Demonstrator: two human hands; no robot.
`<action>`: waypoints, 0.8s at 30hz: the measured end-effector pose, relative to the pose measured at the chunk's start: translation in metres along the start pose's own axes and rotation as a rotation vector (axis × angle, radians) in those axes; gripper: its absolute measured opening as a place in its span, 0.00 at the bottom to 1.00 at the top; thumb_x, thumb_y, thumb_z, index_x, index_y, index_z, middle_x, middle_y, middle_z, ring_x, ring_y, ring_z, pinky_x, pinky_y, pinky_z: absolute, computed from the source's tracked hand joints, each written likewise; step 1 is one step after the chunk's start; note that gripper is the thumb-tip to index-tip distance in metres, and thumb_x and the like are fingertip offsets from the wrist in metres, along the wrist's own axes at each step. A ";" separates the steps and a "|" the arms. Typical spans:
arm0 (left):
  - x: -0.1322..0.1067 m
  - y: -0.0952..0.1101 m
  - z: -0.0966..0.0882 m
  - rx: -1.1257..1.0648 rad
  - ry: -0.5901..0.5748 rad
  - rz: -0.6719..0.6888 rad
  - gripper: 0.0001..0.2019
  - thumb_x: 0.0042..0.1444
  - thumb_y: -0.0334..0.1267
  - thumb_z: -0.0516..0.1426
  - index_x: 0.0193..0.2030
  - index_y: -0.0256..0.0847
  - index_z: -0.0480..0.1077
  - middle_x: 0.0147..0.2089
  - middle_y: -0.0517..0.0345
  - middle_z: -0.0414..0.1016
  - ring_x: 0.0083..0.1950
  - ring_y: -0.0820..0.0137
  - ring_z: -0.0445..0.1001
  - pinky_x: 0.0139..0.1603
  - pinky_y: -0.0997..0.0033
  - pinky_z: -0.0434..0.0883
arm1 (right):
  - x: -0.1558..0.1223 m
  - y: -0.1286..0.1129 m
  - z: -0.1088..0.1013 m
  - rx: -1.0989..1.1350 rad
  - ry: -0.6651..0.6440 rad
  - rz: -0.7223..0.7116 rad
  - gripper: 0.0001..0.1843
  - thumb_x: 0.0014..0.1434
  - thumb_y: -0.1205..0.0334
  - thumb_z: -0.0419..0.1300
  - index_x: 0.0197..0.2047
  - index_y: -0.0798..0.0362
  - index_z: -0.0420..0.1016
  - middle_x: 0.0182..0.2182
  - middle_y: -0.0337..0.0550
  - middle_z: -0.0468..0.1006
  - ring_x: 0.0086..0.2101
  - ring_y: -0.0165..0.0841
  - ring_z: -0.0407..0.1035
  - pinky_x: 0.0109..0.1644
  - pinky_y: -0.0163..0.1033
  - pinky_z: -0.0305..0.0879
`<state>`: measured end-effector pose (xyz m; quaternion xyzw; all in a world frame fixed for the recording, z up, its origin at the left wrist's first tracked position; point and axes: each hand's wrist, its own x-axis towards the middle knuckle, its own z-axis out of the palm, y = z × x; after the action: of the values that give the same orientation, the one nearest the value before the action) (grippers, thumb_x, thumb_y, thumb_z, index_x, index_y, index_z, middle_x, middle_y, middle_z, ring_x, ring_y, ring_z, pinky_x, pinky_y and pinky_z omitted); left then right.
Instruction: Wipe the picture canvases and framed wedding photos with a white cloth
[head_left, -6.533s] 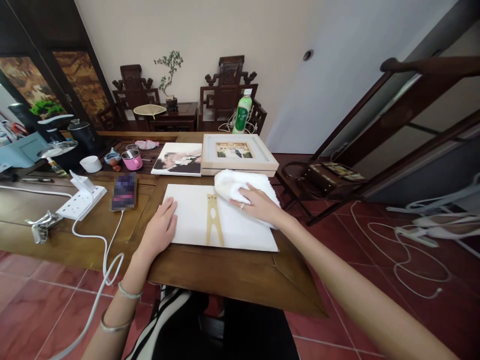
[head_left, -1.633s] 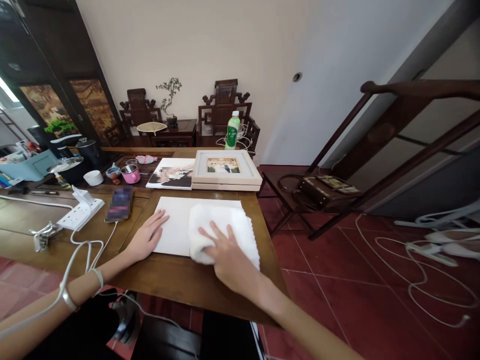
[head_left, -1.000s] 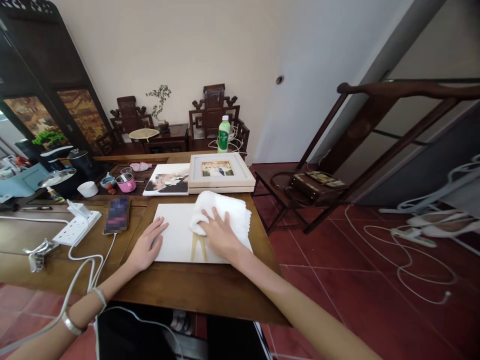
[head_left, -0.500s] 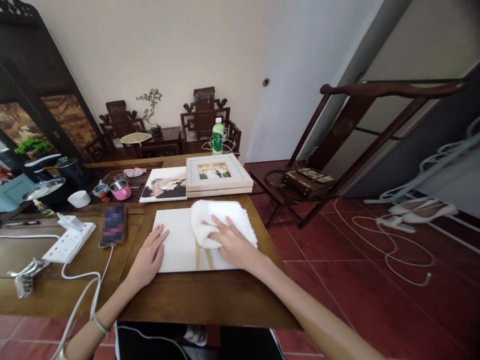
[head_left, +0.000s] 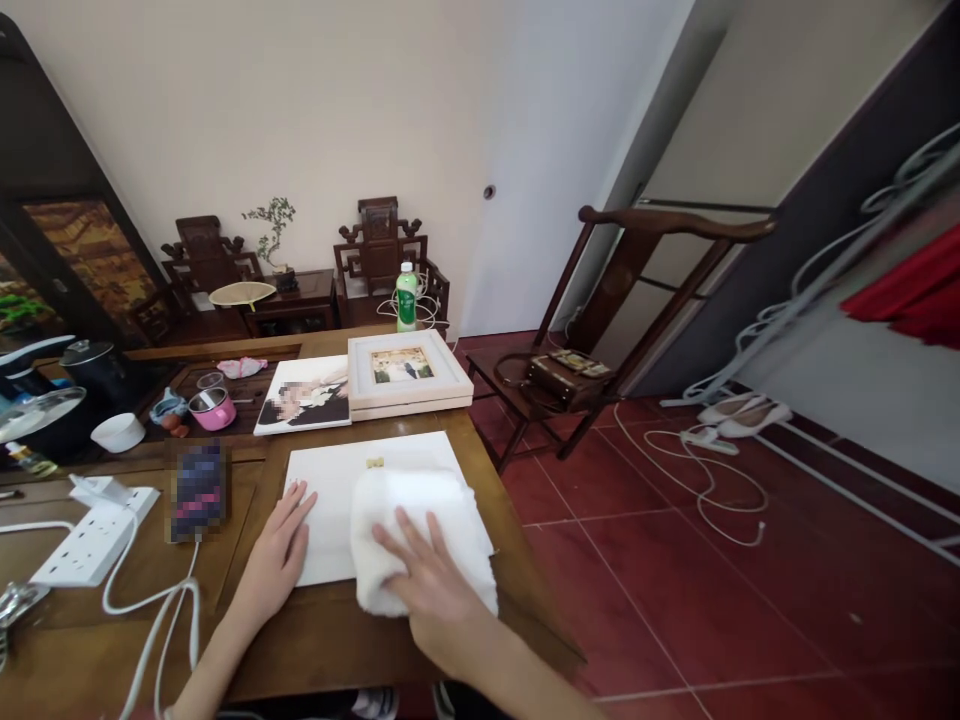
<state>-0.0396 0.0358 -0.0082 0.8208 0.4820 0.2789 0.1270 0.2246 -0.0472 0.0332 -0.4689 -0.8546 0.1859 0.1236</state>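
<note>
Down toward the near edge of the white board (head_left: 326,525) slides the white cloth (head_left: 411,492), now overhanging that edge, so the notched top of a tan shape (head_left: 375,463) shows on the board where its two prongs showed half a second ago. Farther left on the table (head_left: 322,645), a pink cup (head_left: 214,412) with a metal-looking inside has a pale stick standing in it; from where I stand I can't see into the white bowl (head_left: 118,433), and a glassy lid covers the dark pot (head_left: 52,440). The left hand (head_left: 277,545) lies open, palm down, across the board's left side. The right hand (head_left: 431,595) is spread flat over the cloth, though I can't tell whether its thumb pinches the fold. That cloth is thick, fluffy and folded to a rounded pad; the board is smooth and rectangular, lying flat on brown wood.
</note>
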 end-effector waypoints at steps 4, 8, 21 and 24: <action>-0.001 -0.003 0.000 0.049 -0.015 0.040 0.22 0.67 0.40 0.44 0.66 0.47 0.60 0.71 0.55 0.54 0.72 0.60 0.51 0.70 0.51 0.52 | -0.007 0.012 -0.004 0.019 -0.033 -0.067 0.31 0.47 0.78 0.48 0.51 0.51 0.75 0.69 0.36 0.52 0.69 0.47 0.33 0.69 0.65 0.28; -0.002 -0.007 -0.001 0.073 -0.041 0.055 0.22 0.67 0.40 0.43 0.66 0.43 0.60 0.71 0.52 0.55 0.71 0.60 0.51 0.70 0.51 0.52 | 0.029 0.043 -0.023 -0.026 0.000 -0.058 0.33 0.45 0.80 0.48 0.53 0.54 0.74 0.67 0.42 0.56 0.68 0.44 0.38 0.70 0.62 0.33; 0.018 -0.011 0.007 0.132 0.059 0.005 0.19 0.61 0.34 0.47 0.55 0.42 0.69 0.57 0.48 0.68 0.59 0.58 0.65 0.60 0.48 0.64 | 0.019 -0.002 0.011 -0.114 0.112 0.005 0.30 0.49 0.81 0.49 0.53 0.54 0.73 0.69 0.46 0.53 0.68 0.53 0.33 0.66 0.69 0.28; 0.016 -0.013 0.008 0.118 0.062 0.007 0.18 0.63 0.38 0.47 0.56 0.44 0.69 0.61 0.49 0.67 0.62 0.58 0.64 0.62 0.49 0.63 | -0.011 -0.004 0.010 -0.058 0.096 -0.046 0.33 0.45 0.82 0.47 0.52 0.52 0.74 0.68 0.41 0.55 0.69 0.47 0.34 0.68 0.65 0.29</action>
<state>-0.0383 0.0562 -0.0153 0.8196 0.4983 0.2759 0.0622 0.2238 -0.0606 0.0255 -0.4607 -0.8634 0.1354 0.1548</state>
